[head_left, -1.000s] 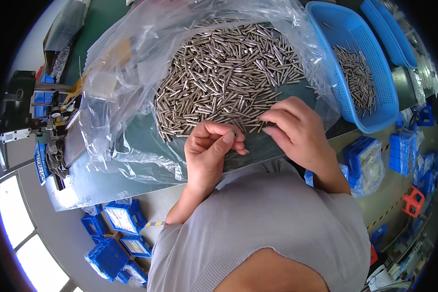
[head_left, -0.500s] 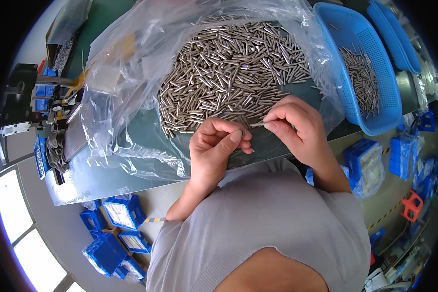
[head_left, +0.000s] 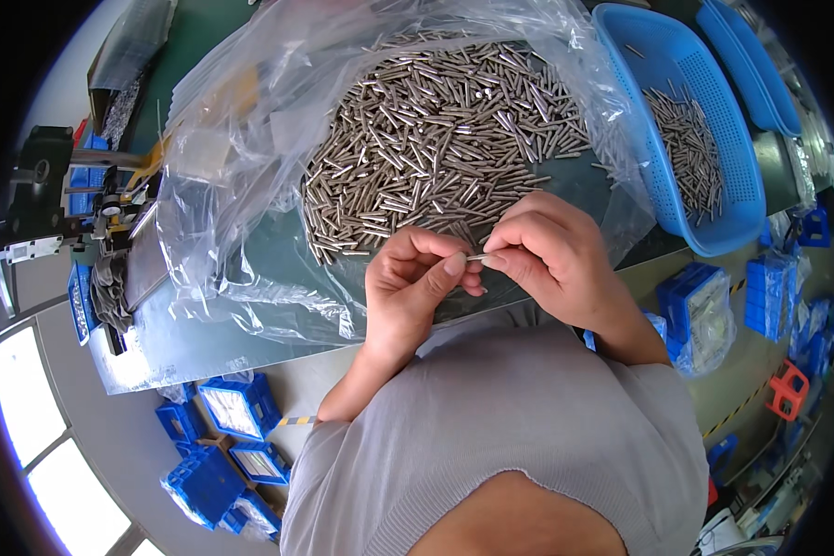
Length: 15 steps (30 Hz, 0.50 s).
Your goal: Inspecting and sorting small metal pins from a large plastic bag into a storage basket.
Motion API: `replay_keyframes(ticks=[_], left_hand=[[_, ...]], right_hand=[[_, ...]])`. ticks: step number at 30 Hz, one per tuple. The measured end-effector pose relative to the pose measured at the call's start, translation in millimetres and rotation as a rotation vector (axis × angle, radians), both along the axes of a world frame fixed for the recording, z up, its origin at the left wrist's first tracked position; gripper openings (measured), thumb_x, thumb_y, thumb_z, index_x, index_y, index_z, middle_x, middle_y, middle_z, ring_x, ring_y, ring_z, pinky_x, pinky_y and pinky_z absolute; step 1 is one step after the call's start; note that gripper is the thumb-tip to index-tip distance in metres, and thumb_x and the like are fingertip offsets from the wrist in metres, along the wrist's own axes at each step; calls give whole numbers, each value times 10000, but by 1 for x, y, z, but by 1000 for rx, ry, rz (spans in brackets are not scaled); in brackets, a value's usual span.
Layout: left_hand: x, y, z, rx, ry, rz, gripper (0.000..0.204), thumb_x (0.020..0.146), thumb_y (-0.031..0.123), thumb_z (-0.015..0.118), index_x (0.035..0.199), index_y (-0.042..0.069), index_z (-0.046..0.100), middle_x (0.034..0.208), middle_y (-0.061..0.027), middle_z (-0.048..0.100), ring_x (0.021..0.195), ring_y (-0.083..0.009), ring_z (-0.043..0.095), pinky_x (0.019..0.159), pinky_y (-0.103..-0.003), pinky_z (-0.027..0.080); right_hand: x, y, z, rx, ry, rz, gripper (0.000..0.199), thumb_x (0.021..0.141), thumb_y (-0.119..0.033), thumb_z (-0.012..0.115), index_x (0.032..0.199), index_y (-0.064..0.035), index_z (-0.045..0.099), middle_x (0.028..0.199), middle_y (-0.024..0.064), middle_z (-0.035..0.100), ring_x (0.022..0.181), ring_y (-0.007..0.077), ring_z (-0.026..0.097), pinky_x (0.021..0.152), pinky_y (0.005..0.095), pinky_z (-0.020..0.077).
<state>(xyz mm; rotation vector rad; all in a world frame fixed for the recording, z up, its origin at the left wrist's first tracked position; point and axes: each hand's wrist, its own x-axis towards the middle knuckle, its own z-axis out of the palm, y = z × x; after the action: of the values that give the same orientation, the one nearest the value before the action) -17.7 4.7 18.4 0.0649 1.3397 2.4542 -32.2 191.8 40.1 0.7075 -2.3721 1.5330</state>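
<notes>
In front of my chest, my right hand (head_left: pixel 558 257) pinches a slim metal pin (head_left: pixel 475 258) between thumb and forefinger. The pin points left and reaches the fingertips of my left hand (head_left: pixel 408 285). That hand is curled closed, thumb against forefinger; whatever small piece it grips is mostly hidden. Just beyond both hands lies a wide heap of similar grey metal pins (head_left: pixel 445 139), spread on clear plastic sheeting (head_left: pixel 241 185) over the green tabletop (head_left: pixel 320 341).
Right of the heap stands a blue perforated basket (head_left: pixel 713 236) with more pins inside, and another blue basket (head_left: pixel 751 74) is behind it. A metal device (head_left: pixel 111 199) sits at the table's left end. Blue crates (head_left: pixel 241 408) and a red stool (head_left: pixel 789 391) are on the floor.
My right hand has moved left, bringing the pin's tip from a short gap up to my left fingertips. My left hand has barely moved.
</notes>
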Motion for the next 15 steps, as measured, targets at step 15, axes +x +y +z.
replay_keyframes(ticks=[15], left_hand=[[1,-2,-2,-20,-13,0,30,890,-26,578,914,-37,563,882,-144,650,735,-171,640,689,-304,554]], right_hand=[[7,27,18,-21,46,-142,160,724,19,705,817,-21,581,767,107,583,681,249,575,598,335,456]])
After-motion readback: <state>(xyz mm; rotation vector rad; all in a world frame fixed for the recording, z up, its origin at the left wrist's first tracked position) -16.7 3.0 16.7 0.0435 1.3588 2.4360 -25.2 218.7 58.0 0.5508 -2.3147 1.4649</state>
